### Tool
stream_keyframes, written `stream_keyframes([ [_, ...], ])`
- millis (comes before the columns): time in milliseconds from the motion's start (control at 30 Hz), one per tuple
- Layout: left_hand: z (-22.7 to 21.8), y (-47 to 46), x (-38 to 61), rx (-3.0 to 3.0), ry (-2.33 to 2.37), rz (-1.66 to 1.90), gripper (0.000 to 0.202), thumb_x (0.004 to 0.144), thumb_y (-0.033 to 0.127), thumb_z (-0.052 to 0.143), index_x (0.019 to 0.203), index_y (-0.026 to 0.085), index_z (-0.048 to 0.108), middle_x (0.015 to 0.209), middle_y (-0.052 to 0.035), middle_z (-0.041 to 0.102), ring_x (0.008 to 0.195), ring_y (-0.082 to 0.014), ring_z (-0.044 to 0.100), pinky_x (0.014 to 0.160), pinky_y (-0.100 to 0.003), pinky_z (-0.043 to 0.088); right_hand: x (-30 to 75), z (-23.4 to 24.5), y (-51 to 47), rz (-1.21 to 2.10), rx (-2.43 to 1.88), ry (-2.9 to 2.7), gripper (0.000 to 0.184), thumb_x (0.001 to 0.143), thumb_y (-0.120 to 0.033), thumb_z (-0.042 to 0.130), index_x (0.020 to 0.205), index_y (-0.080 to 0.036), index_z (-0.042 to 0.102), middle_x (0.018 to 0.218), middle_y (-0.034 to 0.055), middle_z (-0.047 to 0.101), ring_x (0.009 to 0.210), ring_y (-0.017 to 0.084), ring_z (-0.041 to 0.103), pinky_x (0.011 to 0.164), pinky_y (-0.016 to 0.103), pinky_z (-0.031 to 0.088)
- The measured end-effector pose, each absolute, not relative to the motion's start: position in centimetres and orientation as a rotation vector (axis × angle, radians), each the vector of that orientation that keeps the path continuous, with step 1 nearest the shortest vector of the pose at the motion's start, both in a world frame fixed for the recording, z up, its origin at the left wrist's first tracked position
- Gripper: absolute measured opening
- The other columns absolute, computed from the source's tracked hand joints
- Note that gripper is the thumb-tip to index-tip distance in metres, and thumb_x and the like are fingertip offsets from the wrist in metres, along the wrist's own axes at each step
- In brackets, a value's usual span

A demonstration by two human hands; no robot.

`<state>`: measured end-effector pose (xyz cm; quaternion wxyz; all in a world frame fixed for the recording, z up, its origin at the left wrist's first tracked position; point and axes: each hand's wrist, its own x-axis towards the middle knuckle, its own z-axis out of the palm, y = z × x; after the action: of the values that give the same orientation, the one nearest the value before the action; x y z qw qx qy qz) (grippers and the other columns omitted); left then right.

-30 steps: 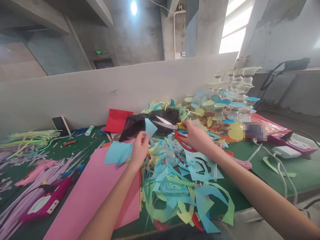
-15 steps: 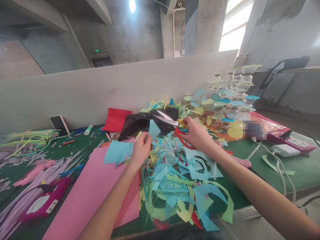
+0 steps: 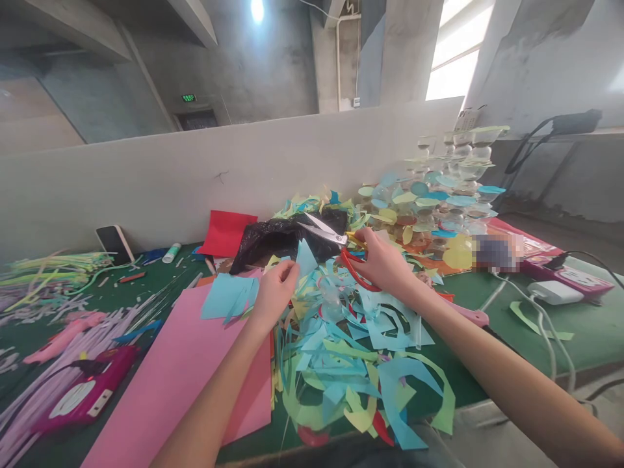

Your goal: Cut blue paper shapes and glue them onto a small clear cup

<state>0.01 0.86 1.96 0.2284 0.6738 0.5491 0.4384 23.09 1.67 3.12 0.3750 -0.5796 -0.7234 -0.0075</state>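
Note:
My left hand [image 3: 277,290] pinches a small piece of light blue paper [image 3: 306,258], whose pointed end sticks up past the fingertips. In my right hand [image 3: 383,260] is a pair of scissors [image 3: 327,232] with red and yellow handles. Their blades are spread apart and point up and to the left, above the blue piece and apart from it. Below both hands lies a heap of blue and green paper scraps [image 3: 336,364]. Left of my left hand, a stack of light blue paper [image 3: 227,298] rests on a large pink sheet [image 3: 180,364].
A black plastic bag [image 3: 273,234] and red paper [image 3: 227,233] lie behind my hands. Stacked clear cups with paper discs [image 3: 453,195] stand at the back right. Power strips [image 3: 88,390], pipe cleaners [image 3: 58,273], a phone [image 3: 115,245] and a white charger [image 3: 557,292] sit around the green table.
The blue piece in my left hand has turned and shifted slightly right, together with the fingers. The scissors' blades are a little wider apart.

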Motion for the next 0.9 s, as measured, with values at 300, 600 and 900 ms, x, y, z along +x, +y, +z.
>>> stream_keyframes([
  [300, 2.15, 0.88, 0.07, 2.062, 1.506, 1.286, 0.024, 0.084, 0.038, 0.051, 0.069, 0.022, 0.062, 0.068, -0.0007, 0.052, 0.071, -0.0179, 0.050, 0.065, -0.028, 0.037, 23.14, 2.89, 1.82, -0.043, -1.470, -1.862, 0.047, 0.080, -0.060, 0.055, 0.108, -0.022, 0.053, 0.107, 0.0120, 0.069, 0.082, 0.029, 0.067, 0.059, 0.032, 0.046],
  [600, 2.02, 1.00, -0.14, 1.848, 1.389, 1.166, 0.026, 0.087, 0.046, 0.047, 0.079, 0.023, 0.056, 0.057, 0.0035, 0.048, 0.052, -0.0133, 0.042, 0.051, -0.025, 0.032, 23.19, 2.82, 1.97, -0.038, -1.481, -1.859, 0.049, 0.081, -0.061, 0.055, 0.109, -0.022, 0.053, 0.112, 0.0121, 0.069, 0.089, 0.029, 0.068, 0.064, 0.034, 0.049],
  [900, 2.34, 0.57, -0.02, 1.756, 1.389, 1.076, 0.027, 0.087, 0.047, 0.046, 0.074, 0.023, 0.052, 0.042, 0.0089, 0.028, 0.038, -0.0104, 0.028, 0.042, -0.022, 0.024, 23.24, 2.77, 2.03, -0.025, -1.503, -1.874, 0.052, 0.080, -0.065, 0.054, 0.109, -0.021, 0.052, 0.112, 0.0114, 0.069, 0.087, 0.029, 0.068, 0.061, 0.034, 0.048],
])
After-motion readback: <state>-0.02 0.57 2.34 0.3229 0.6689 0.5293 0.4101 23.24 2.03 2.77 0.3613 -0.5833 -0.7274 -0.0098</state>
